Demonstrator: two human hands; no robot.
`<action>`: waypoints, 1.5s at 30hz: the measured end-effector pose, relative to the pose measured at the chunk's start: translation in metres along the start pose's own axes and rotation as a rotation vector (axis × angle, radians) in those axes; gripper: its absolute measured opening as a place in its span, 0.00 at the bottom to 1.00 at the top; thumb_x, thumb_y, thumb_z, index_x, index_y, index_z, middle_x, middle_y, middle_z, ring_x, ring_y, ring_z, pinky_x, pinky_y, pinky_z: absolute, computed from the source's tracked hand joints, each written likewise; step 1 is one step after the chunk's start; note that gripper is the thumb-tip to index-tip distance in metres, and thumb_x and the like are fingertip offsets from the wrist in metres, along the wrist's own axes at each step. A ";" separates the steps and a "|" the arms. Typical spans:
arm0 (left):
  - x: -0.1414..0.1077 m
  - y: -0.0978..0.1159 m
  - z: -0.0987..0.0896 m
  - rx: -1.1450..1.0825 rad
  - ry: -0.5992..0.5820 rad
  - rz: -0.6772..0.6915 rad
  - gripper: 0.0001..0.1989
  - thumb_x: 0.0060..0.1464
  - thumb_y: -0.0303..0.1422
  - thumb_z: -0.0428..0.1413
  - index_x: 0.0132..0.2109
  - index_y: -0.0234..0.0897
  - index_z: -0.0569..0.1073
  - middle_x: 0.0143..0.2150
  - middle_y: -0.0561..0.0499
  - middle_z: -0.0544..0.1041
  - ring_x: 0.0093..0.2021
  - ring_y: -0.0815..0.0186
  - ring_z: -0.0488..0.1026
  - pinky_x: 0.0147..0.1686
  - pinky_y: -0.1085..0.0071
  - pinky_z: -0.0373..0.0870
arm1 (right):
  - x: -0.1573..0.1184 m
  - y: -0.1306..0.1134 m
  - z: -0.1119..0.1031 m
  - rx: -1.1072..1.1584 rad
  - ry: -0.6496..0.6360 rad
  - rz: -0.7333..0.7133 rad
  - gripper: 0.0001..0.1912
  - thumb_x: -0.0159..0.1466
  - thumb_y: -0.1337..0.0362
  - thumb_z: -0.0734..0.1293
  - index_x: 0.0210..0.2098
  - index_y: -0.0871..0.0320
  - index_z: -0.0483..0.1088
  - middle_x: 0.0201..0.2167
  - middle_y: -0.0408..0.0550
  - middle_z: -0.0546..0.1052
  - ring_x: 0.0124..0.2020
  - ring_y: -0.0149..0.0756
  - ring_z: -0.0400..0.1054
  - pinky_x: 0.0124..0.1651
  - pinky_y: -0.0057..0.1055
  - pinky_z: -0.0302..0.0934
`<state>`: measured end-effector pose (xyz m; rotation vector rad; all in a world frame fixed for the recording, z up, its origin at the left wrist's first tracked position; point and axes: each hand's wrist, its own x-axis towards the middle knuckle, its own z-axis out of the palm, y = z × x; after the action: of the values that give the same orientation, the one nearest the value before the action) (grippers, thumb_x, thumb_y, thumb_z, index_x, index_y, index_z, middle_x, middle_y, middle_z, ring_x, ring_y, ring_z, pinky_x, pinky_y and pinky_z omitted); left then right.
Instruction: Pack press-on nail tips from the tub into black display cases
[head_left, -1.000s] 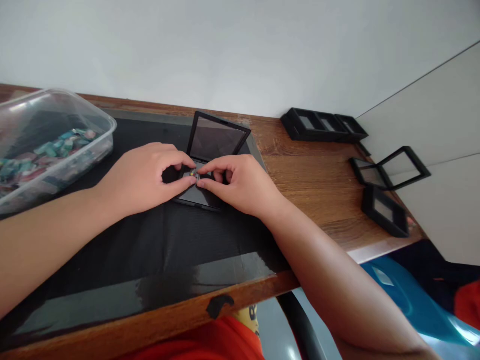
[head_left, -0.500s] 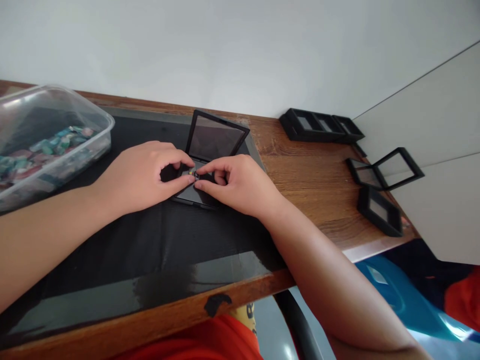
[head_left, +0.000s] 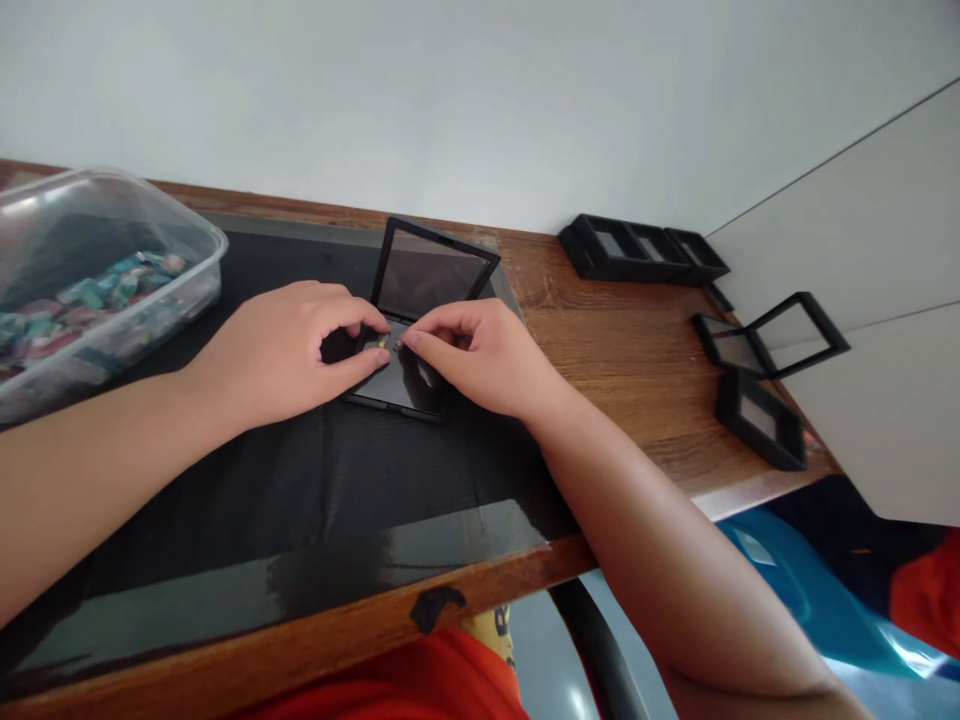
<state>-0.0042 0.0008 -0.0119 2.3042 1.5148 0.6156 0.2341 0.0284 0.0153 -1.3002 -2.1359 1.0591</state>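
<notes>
Flanking a small yellow-tinted piece (head_left: 382,343), the left hand (head_left: 277,350) rests thumb and forefinger at the base (head_left: 394,388) of an open black case; whether its grip presses the piece cannot be told. The right hand (head_left: 495,355) has thumb and forefinger drawn together beside a tiny dark piece (head_left: 398,345); whether it is pinched is likewise unclear. Stage, as judged: the case is opened and the pieces lie within the base outline; their placement looks unsettled and the lid (head_left: 433,272) is unclosed. Orientation: the base lies flat on the covered worktop (head_left: 600,350), its front edge towards the person; the lid rises at the far side, leaning back. The hinge line runs crosswise, dipping rightward. The near-square outline shows no clear long axis; the pieces are too small to read.
</notes>
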 end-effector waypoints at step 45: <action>0.002 0.000 -0.002 -0.024 0.003 -0.034 0.22 0.62 0.56 0.54 0.50 0.51 0.84 0.44 0.49 0.84 0.47 0.51 0.80 0.45 0.57 0.71 | -0.007 -0.006 -0.008 -0.199 -0.031 -0.215 0.13 0.63 0.62 0.81 0.46 0.60 0.86 0.32 0.41 0.77 0.32 0.30 0.66 0.39 0.30 0.57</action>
<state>-0.0041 0.0021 -0.0101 2.2560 1.5360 0.6253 0.2393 0.0242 0.0257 -1.1112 -2.3915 0.8020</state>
